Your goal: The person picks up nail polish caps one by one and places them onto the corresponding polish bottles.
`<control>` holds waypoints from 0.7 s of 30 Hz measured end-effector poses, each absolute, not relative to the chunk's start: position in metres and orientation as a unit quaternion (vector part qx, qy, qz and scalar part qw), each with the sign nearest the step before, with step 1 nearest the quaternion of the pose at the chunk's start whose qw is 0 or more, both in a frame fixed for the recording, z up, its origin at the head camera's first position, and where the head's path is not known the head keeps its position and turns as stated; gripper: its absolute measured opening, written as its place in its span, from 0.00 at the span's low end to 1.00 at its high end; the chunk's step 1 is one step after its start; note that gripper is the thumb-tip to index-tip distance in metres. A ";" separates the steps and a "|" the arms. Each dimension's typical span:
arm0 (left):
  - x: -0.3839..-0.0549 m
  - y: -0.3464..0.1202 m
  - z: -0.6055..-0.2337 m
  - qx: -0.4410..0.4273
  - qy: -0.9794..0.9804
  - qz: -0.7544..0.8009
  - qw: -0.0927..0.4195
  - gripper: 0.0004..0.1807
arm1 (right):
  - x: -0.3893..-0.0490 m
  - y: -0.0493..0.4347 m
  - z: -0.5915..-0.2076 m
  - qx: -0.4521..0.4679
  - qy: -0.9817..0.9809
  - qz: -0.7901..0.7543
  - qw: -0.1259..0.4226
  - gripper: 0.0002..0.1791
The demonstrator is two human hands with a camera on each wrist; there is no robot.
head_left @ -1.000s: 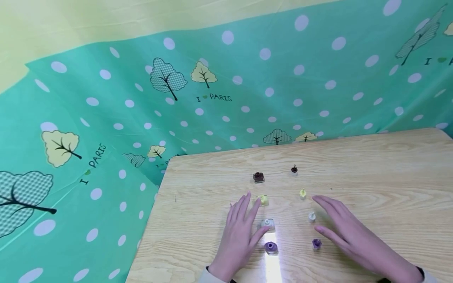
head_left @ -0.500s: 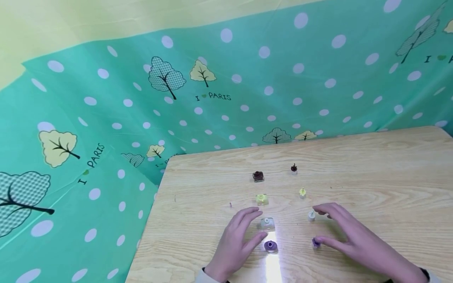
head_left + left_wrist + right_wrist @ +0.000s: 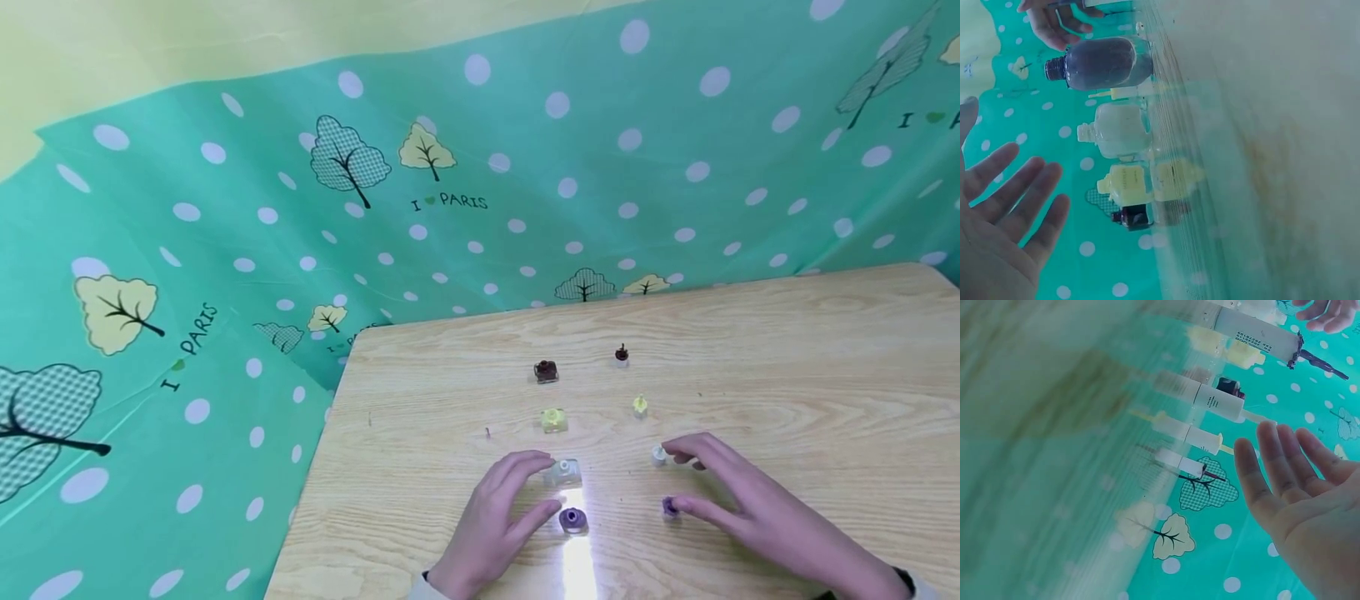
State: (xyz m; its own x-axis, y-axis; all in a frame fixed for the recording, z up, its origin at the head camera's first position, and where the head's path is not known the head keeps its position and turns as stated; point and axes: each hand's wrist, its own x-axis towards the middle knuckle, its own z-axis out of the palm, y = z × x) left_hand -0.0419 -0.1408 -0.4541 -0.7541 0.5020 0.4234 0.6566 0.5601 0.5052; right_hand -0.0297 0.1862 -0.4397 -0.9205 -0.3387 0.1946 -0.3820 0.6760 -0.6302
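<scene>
Four-part wording aside, several uncapped nail polish bottles stand in a column: purple (image 3: 573, 521), whitish (image 3: 567, 473), yellow (image 3: 554, 421) and dark red (image 3: 546, 372). To their right, the brush caps stand brush-up: purple (image 3: 670, 507), white (image 3: 658, 456), yellow (image 3: 640, 407) and dark (image 3: 622, 356). My left hand (image 3: 498, 517), fingers loosely bent, hovers left of the purple and whitish bottles and holds nothing. Beside the purple and white caps is my right hand (image 3: 742, 500), its thumb tip right at the purple cap in the head view. The right wrist view shows its fingers extended, holding nothing.
A wooden table (image 3: 420, 383) carries everything. Behind it and at the left hangs a green dotted curtain (image 3: 450, 275) with printed trees. A small purple mark (image 3: 487, 432) lies on the tabletop left of the yellow bottle.
My left hand has drawn back toward me from beside the yellow bottle, its fingers bending. My right hand has shifted slightly nearer me, its thumb coming to the purple cap.
</scene>
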 end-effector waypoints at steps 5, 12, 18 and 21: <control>-0.039 -0.141 -0.453 -0.312 -0.883 -0.341 0.081 0.22 | -0.029 0.187 -0.442 0.206 -0.912 0.356 0.003 0.28; -0.036 -0.143 -0.453 -0.294 -0.888 -0.350 0.044 0.23 | -0.029 0.188 -0.447 0.234 -0.911 0.338 -0.001 0.32; -0.037 -0.142 -0.456 -0.305 -0.879 -0.366 0.029 0.26 | -0.030 0.190 -0.452 0.256 -0.911 0.323 0.015 0.34; -0.039 -0.141 -0.458 -0.326 -0.868 -0.374 0.030 0.27 | -0.031 0.193 -0.456 0.279 -0.906 0.318 0.023 0.36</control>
State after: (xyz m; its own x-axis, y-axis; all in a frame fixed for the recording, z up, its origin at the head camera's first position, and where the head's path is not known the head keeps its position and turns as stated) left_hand -0.0387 -0.1408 -0.4578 -0.7858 0.5431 0.2959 0.5880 0.5075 0.6298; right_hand -0.0307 0.1926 -0.4563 -0.8433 -0.4909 0.2190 -0.5202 0.6426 -0.5626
